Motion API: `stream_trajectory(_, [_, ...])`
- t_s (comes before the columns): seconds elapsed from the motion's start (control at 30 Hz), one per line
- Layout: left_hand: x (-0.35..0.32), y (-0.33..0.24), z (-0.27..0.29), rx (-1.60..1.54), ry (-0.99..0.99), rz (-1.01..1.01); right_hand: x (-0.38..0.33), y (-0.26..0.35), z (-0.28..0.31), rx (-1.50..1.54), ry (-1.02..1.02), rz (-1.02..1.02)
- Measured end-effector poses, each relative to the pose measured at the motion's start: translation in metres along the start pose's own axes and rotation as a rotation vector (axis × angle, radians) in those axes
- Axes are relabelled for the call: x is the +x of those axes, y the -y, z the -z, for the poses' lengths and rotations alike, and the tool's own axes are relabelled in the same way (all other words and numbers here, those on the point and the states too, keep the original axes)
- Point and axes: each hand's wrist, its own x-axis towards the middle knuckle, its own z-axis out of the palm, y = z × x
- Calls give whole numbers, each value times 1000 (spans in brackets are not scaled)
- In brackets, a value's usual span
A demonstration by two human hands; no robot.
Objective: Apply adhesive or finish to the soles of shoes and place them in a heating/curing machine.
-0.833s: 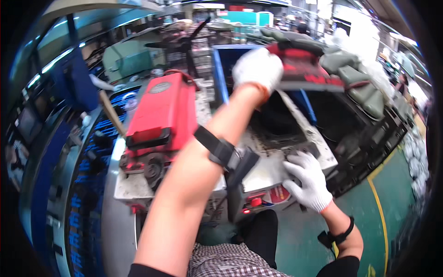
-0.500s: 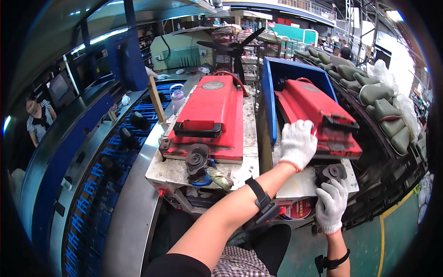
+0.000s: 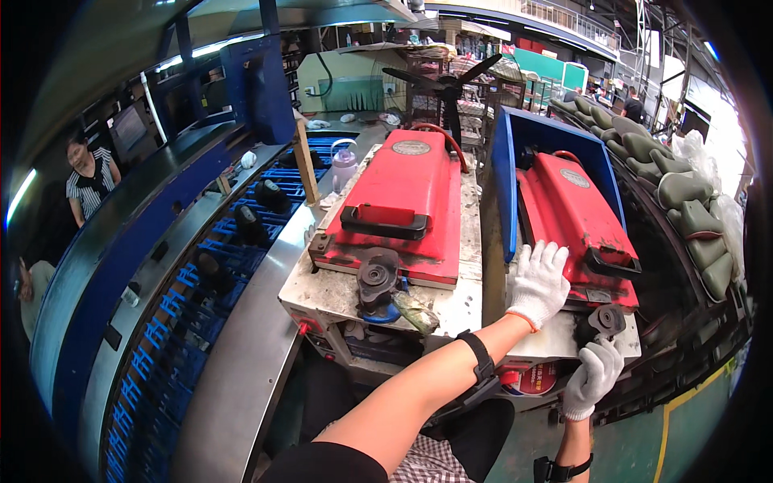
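Observation:
My left hand [image 3: 539, 281], in a white knit glove, lies on the near left edge of the right red press cover [image 3: 576, 205], fingers spread and holding nothing. To its right is that cover's black handle [image 3: 613, 262]. My right hand [image 3: 592, 380], gloved too, is curled with its fingertips against the lower side of a black round knob [image 3: 605, 320] at the machine's front; the glove hides part of that contact. A second red press cover [image 3: 411, 189] sits down on the left machine, with a matching black knob [image 3: 377, 276] in front.
A blue hood [image 3: 506, 185] stands around the right cover. Moulded olive-green pieces [image 3: 684, 191] fill a rack at right. A conveyor with blue bars [image 3: 173, 318] and a metal ledge [image 3: 233, 354] run along the left. Beyond it a person [image 3: 90, 179] wears stripes. A black fan [image 3: 445, 80] is behind.
The right red cover has come down closer to its base. My left hand has moved down with it and its fingers have spread. The right hand stays at the knob. The whole view has shifted.

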Motion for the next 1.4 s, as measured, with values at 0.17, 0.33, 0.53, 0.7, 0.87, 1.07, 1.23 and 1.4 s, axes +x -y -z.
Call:
stream_trajectory(0.17, [-3,5,0,-1,-18,-5,6,-7,6,-53,35,40])
stream_trajectory(0.33, [-6,5,1,-21,-27,10,-2,-8,2,-126,-38,62])
stream_trajectory(0.53, [-9,-5,-7,-36,13,-3,-1,14,-9,79,-54,20])
stream_trajectory(0.7, [-9,16,-14,30,-21,-48,4,2,-8,25,25,103])
stream_trajectory(0.87, [-6,13,1,172,84,-44,-5,-49,17,-226,-86,-48])
stream_trajectory(1.07, [-4,4,-3,8,151,0,-2,-141,24,-407,-83,-368])
stream_trajectory(1.23, [-11,9,-3,18,194,86,68,-87,-19,-183,-113,-228])
stream_trajectory(1.4, [-11,8,83,-134,337,83,102,-82,-61,-46,244,-241])
